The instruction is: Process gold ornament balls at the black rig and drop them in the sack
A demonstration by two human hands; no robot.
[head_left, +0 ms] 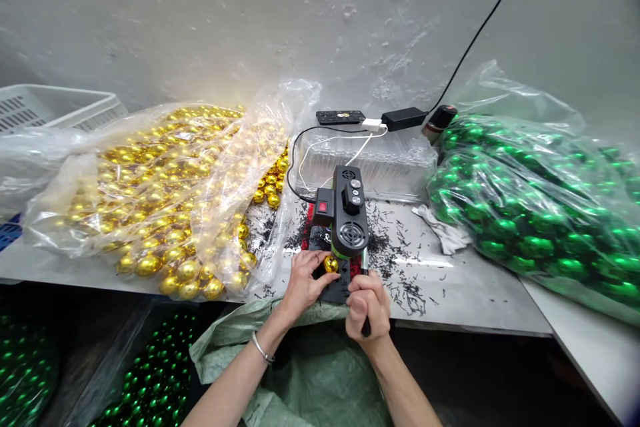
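In the middle of the table stands a small black machine [350, 210] with round vent grilles and a red switch. My left hand [302, 285] pinches a shiny gold ball [331, 264] between thumb and fingers, at the machine's near end and just below its head. My right hand [369, 303] is wrapped round a black handle [367, 327] on the machine's right side. A silver bangle circles my left wrist. Whether the ball touches the machine's head I cannot tell.
Clear plastic bags hold gold balls [170, 180] at left and green balls [540, 213] at right. Black shreds [400, 253] litter the table. Behind are clear plastic boxes [400, 160], cables and a remote control [340, 117]. A green sack [315, 373] hangs below the edge.
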